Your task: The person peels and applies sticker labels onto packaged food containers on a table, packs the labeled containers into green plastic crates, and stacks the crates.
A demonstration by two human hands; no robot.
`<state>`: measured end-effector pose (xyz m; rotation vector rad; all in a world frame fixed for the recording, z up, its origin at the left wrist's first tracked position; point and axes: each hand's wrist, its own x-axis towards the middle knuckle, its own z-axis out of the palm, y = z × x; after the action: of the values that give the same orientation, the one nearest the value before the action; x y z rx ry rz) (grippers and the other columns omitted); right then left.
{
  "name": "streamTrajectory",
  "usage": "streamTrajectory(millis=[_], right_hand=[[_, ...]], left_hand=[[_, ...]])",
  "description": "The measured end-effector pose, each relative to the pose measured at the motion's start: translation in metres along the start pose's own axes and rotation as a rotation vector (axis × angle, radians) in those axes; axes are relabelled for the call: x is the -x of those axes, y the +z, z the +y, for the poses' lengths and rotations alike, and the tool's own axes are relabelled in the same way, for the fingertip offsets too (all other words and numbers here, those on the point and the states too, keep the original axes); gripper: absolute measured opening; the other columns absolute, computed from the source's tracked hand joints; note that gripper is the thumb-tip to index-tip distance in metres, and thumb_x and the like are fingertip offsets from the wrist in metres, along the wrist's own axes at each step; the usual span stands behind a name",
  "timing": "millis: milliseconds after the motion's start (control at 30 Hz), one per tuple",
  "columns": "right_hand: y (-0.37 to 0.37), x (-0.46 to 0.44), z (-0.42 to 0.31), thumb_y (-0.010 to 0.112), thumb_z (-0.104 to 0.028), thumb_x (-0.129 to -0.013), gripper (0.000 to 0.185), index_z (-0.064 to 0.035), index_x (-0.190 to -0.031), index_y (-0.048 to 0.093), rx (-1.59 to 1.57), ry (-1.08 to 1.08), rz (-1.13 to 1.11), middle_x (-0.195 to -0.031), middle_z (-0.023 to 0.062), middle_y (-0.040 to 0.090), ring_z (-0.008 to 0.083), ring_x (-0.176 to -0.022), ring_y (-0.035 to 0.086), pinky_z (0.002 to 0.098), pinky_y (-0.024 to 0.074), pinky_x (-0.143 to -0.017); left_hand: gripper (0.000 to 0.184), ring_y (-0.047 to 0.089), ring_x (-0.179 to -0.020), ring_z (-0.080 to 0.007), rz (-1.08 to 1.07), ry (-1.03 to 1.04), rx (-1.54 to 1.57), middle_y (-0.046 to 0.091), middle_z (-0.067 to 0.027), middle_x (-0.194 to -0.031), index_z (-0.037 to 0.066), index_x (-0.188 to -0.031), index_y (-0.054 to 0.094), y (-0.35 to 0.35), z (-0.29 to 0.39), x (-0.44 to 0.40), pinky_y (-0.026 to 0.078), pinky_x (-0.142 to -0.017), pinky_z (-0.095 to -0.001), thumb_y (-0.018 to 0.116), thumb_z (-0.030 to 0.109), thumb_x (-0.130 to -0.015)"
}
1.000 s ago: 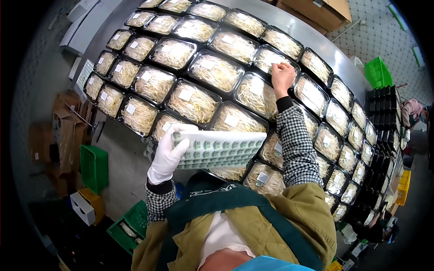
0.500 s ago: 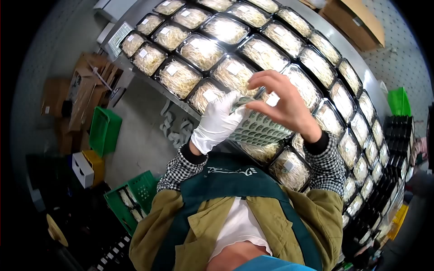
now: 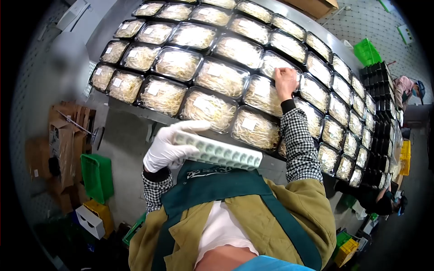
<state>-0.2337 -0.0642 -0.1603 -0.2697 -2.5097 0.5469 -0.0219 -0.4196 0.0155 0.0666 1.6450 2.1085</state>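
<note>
My left hand, in a white glove, grips one end of a sheet of round green stickers, held in front of my apron. My bare right hand reaches over the table, its fingers curled together and touching the film of a black tray of bean sprouts. Whatever lies under those fingertips is hidden. Nearest to the sticker sheet are a tray of sprouts and another sprout tray at the table's front edge. Many trays carry a small white label.
Rows of sprout trays cover the metal table. At the right rise stacks of black trays, with a person in pink beyond and a person in black below. A green crate and cardboard boxes stand at the left.
My right hand has moved from the sticker sheet out onto a tray. My left hand has come left and down with the sheet, now tilted flatter. The whole view has shifted.
</note>
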Motion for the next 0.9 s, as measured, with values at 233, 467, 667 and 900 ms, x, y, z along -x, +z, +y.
streamTrajectory(millis=[233,467,667,900], right_hand=[[-0.011,-0.006,0.035,0.053,-0.028,-0.089,0.020,-0.0082,-0.088,0.058,0.619,-0.630,-0.324,-0.080,0.0033,0.055,0.0161,-0.070,0.051,0.0351,0.0420,-0.067],[-0.142,0.090,-0.229,0.046,-0.048,-0.090,0.050,-0.0073,-0.114,0.061,-0.386,-0.158,-1.112,-0.114,0.0196,0.058,0.0288,-0.093,0.056,0.0438,0.0397,-0.082],[-0.072,0.118,-0.313,0.055,-0.022,-0.088,0.023,-0.0014,-0.093,0.064,-0.791,-0.949,-1.071,-0.085,0.0209,0.061,0.0348,-0.071,0.057,0.0382,0.0446,-0.066],[-0.048,0.206,-0.335,0.049,-0.013,-0.095,0.017,0.0014,-0.102,0.056,-1.385,-0.303,-1.675,-0.095,0.0040,0.057,0.0113,-0.084,0.051,0.0223,0.0387,-0.081]], left_hand=[[0.032,0.060,-0.096,-0.0126,0.380,0.076,-0.158,0.066,-0.0061,-0.105,0.003,-0.107,0.065,-0.031,0.004,0.050,0.047,-0.087,-0.0250,0.066,0.002,-0.076],[0.030,0.061,-0.093,-0.0108,0.777,0.496,-0.180,0.068,-0.0053,-0.098,0.005,-0.109,0.063,-0.054,-0.040,0.083,0.047,-0.083,-0.0253,0.067,0.008,-0.080],[0.024,0.064,-0.092,-0.0140,1.123,0.584,-0.189,0.068,-0.0062,-0.099,0.003,-0.103,0.064,-0.066,-0.050,0.146,0.050,-0.081,-0.0268,0.068,0.008,-0.080],[0.014,0.065,-0.078,-0.0171,1.532,0.680,-0.499,0.067,-0.0075,-0.086,0.005,-0.094,0.067,-0.006,-0.077,0.257,0.051,-0.069,-0.0282,0.067,0.006,-0.080]])
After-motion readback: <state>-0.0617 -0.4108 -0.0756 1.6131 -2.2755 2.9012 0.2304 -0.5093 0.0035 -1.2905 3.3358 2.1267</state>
